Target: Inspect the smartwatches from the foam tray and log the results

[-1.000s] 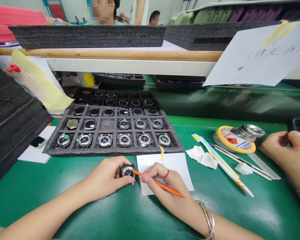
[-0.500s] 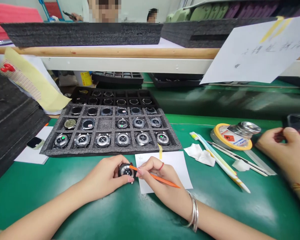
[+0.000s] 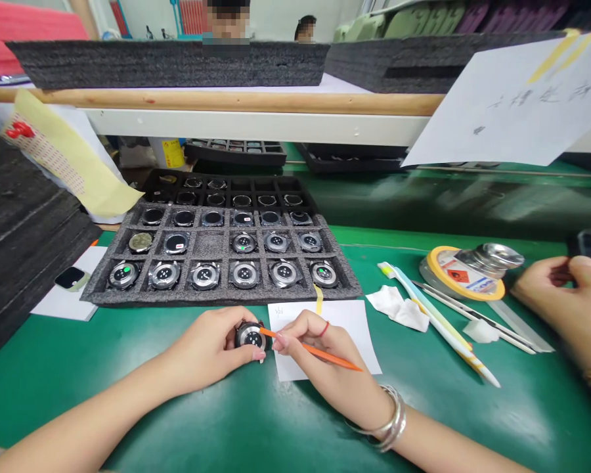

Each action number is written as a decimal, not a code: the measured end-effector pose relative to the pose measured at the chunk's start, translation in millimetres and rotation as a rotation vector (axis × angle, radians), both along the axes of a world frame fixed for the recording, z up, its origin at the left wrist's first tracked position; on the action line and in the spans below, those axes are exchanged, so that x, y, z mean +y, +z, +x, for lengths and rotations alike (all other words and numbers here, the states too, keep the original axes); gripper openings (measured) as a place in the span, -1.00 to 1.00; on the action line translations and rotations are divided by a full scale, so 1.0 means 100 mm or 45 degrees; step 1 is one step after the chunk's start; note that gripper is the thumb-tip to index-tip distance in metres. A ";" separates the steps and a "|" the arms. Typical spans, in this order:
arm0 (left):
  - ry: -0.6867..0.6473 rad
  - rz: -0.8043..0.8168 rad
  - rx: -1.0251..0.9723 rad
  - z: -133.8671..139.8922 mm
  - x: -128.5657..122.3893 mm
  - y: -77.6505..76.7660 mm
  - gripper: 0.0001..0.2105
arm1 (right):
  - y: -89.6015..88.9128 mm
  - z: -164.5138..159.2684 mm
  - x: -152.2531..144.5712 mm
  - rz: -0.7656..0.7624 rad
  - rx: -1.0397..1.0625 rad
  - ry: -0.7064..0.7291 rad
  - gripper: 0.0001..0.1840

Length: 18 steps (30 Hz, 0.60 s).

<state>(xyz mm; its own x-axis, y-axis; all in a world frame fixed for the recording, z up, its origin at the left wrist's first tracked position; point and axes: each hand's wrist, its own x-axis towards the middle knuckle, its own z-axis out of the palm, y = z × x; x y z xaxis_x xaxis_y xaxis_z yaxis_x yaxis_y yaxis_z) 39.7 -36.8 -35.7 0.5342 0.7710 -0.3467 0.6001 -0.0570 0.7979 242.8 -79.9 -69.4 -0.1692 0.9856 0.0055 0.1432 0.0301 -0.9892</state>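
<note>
Between the thumb and fingers of my left hand (image 3: 221,348) is a round watch case (image 3: 250,337), its silver and black sensor back facing up. My right hand (image 3: 320,351) pinches a thin orange pointed stick (image 3: 325,355); its tip touches or nearly touches the rim of the watch back. Under my right hand lies a white paper sheet (image 3: 342,328) with a little handwriting. Just beyond both hands, a grey foam tray (image 3: 211,244) holds several watch cases, the front row back side up, some with green stickers.
To the right lie toothbrushes (image 3: 443,328), crumpled white wipes (image 3: 398,309), tweezers (image 3: 477,315) and a tape roll (image 3: 436,276) with a metal-topped bottle (image 3: 492,259) by it. Another person's hand (image 3: 566,289) rests at far right. A shelf (image 3: 256,121) crosses above; a square watch (image 3: 72,278) sits left.
The view has shifted slightly, so most things appear a little further right. My hands keep the same hold on the watch case and the orange stick.
</note>
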 end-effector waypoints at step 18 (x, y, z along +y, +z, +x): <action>-0.004 0.009 0.019 0.00 0.00 0.02 -0.79 | -0.02 0.01 -0.02 0.064 -0.071 0.004 -0.74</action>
<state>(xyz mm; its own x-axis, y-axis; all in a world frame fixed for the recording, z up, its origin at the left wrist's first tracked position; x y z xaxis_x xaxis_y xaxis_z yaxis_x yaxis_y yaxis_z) 39.5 -36.4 -34.1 0.5313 0.7718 -0.3493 0.6118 -0.0644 0.7884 243.6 -81.6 -71.8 -0.1739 0.9837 0.0456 0.1980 0.0803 -0.9769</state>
